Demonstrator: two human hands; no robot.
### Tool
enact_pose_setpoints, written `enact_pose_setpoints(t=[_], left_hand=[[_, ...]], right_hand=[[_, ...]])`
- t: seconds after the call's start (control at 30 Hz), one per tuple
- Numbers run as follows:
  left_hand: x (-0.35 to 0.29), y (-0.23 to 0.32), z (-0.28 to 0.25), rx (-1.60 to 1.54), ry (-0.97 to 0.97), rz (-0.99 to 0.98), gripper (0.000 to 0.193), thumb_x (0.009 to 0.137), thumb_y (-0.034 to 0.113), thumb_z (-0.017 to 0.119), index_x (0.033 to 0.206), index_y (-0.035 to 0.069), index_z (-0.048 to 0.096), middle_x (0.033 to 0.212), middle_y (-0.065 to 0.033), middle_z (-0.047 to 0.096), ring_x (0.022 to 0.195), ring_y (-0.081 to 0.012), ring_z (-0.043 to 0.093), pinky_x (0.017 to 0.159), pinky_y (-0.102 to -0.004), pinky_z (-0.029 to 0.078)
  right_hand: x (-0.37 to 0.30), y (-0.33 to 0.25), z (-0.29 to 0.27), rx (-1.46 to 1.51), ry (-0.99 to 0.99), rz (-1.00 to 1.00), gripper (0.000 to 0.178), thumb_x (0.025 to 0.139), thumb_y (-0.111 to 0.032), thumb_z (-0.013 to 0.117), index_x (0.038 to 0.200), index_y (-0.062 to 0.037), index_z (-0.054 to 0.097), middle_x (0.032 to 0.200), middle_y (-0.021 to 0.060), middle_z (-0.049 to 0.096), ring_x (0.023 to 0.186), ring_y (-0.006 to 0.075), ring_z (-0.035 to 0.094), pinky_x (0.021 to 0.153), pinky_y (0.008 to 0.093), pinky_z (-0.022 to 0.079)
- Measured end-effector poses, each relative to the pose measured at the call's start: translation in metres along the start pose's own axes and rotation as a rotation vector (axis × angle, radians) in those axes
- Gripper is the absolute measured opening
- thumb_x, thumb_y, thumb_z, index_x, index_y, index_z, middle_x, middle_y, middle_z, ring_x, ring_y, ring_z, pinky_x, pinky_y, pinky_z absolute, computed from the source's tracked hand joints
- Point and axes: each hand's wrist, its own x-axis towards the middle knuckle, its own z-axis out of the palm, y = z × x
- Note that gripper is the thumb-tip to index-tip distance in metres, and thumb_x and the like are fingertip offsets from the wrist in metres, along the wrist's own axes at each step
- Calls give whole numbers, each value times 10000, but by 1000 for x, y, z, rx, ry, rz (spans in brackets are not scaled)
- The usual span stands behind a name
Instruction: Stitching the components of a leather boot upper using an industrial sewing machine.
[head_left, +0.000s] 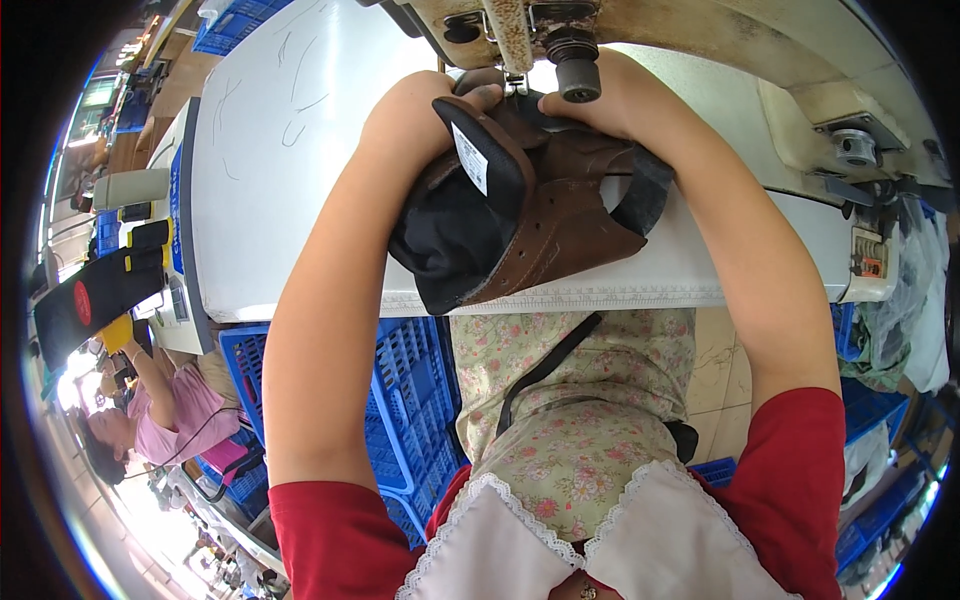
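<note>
A brown leather shoe upper [560,240] with black lining [447,228] lies on the white sewing table, under the head of a sewing machine [500,25]. A white label [470,158] shows on its tongue, and a dark grey flap [645,190] sticks out on the right. My left hand [418,110] grips the upper's far edge, left of the presser foot [516,83], thumb on top. On the other side, my right hand [600,105] pinches the same edge close to the foot. Most fingers of both hands are hidden behind the leather and machine parts.
Loose dark threads lie on the left of the white table [290,200]; a ruler strip runs along its near edge. Blue plastic crates [410,400] stand below. At far left, a person in pink [190,410] works by another machine. Plastic bags [915,290] hang at right.
</note>
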Motion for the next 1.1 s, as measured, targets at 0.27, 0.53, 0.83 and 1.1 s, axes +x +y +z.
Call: enact_pose_setpoints(t=[0.27,0.53,0.83,1.1], left_hand=[[1,1,-1,20,-17,-5,603,858,572,580,895,-6,745,794,-201,703,760,-330,694,734,-398,535],[2,7,-6,0,-83,-71,512,839,481,660,1055,22,734,895,-174,730,820,-275,704,799,-358,518],[7,1,-3,65,-73,-88,530,837,500,671,1025,9,741,864,-170,729,782,-278,701,782,-362,521],[-5,12,-9,-11,-78,-49,522,852,483,654,1086,22,722,879,-168,727,792,-278,697,778,-361,524]], right_hand=[[0,-1,0,29,-13,7,452,724,-401,787,942,-18,689,852,147,703,802,252,675,735,353,521],[-1,0,0,49,-19,25,463,713,-409,793,939,-17,689,851,139,702,795,242,671,733,348,517],[-6,-1,2,78,34,-19,369,746,-382,708,857,-32,749,798,184,698,777,306,683,762,398,530],[0,4,4,68,1,-11,446,729,-382,793,938,-5,676,830,116,697,772,214,656,726,340,513]])
